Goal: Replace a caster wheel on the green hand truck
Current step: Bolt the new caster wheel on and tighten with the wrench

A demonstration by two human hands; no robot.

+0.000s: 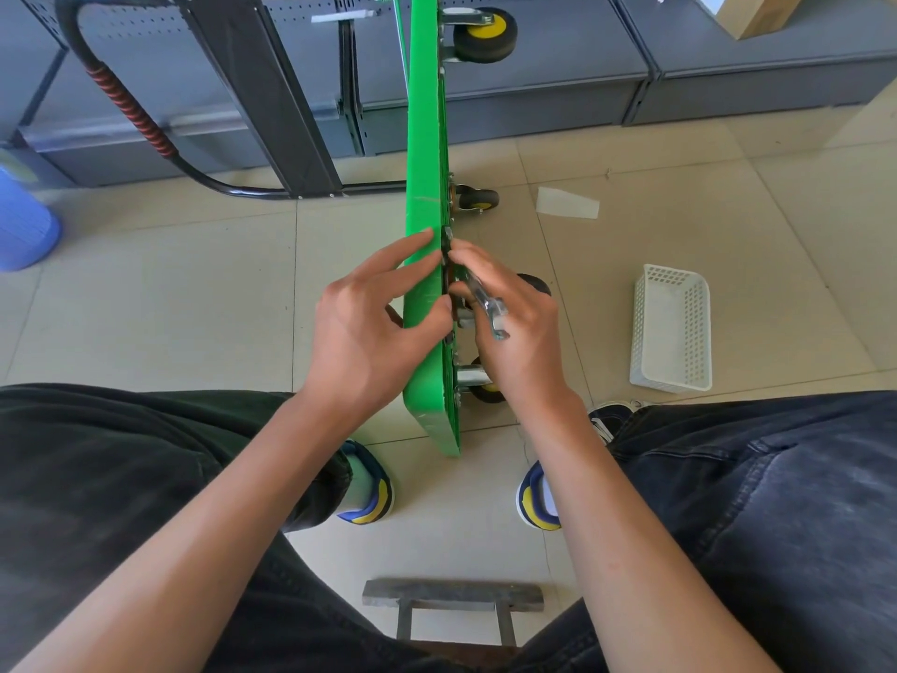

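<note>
A person is sitting on a low stool (451,597) with the green hand truck (427,303) standing on its long edge on the tiled floor (194,308) between the two shoes, deck facing left and wheels facing right. The left hand (373,323) is bracing the deck, thumb curling round its upper edge and fingers lying spread along the green face. The right hand (514,323) is gripping a small metal wrench (485,303) while its fingertips are pinching at the caster plate on the underside; the fastener itself is hidden. Just below, the nearest caster wheel (485,386) is sticking out, another (478,199) is sitting farther along, and a third (485,34) is showing near the far end. The deck is looking stiff and fairly heavy, likely to tip when torque goes in, so holding the top rim close to the bolt seems wise; the small hardware will probably be slippery and easy to drop. A white basket (672,327) is lying to the right, a black folding handle (136,114) beyond, against grey shelving (534,89).
</note>
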